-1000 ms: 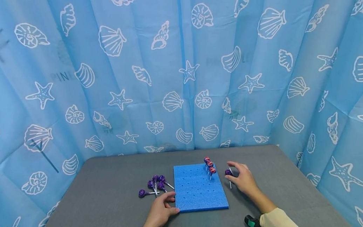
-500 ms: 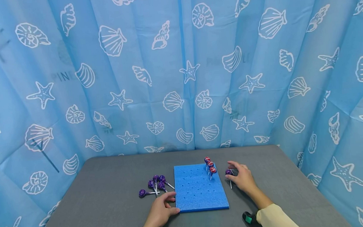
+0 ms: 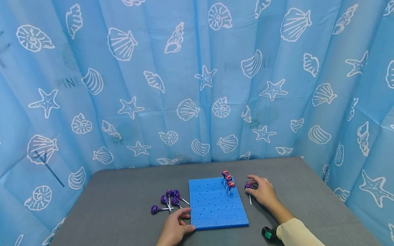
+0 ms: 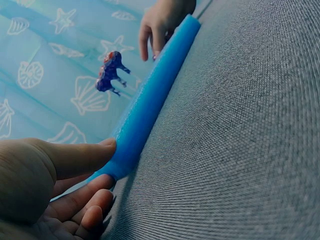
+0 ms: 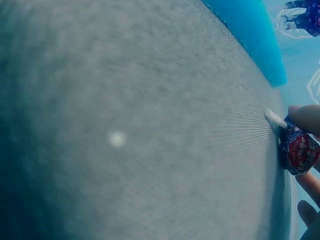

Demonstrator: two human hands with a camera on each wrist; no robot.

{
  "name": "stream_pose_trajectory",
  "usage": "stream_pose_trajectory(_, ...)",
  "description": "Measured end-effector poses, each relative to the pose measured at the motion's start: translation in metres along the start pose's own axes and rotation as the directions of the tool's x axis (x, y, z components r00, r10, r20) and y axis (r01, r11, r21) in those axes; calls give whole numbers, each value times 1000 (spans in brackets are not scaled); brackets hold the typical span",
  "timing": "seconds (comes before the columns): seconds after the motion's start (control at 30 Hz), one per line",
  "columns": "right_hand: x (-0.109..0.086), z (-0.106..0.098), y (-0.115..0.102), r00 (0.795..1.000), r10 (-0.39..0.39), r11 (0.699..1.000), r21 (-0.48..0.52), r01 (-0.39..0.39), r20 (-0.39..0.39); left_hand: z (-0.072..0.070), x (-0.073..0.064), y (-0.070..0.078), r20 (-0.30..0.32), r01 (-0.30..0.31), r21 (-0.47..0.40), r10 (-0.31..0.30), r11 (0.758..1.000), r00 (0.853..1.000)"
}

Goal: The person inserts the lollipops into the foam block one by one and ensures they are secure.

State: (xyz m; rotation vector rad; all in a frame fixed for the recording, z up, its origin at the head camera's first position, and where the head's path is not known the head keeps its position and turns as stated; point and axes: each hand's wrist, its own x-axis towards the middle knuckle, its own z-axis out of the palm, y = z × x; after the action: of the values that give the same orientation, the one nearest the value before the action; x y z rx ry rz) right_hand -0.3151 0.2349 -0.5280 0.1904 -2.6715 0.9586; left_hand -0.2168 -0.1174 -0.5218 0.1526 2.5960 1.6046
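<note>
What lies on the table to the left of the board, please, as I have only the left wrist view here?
Observer: The head view shows five loose lollipops there, all in purple wrappers.
Operator: Thank you. In my view the right hand is partly hidden by the board, so could you kindly tell me what it is holding?
Observer: It holds a single wrapped lollipop, as the right wrist view shows.
</note>
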Motion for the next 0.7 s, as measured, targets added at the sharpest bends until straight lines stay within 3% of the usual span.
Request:
stream_pose_trajectory(0.4,4,0,-2,1000,-10,1000,-17,10,0,1,1,-1,-2,-2,-1,2,1000,1000)
stream_pose_trajectory(0.7,8,-7,-9,998,-51,998,43,52,-24,0,1,-2,-3,-14,-7,14,1000,1000)
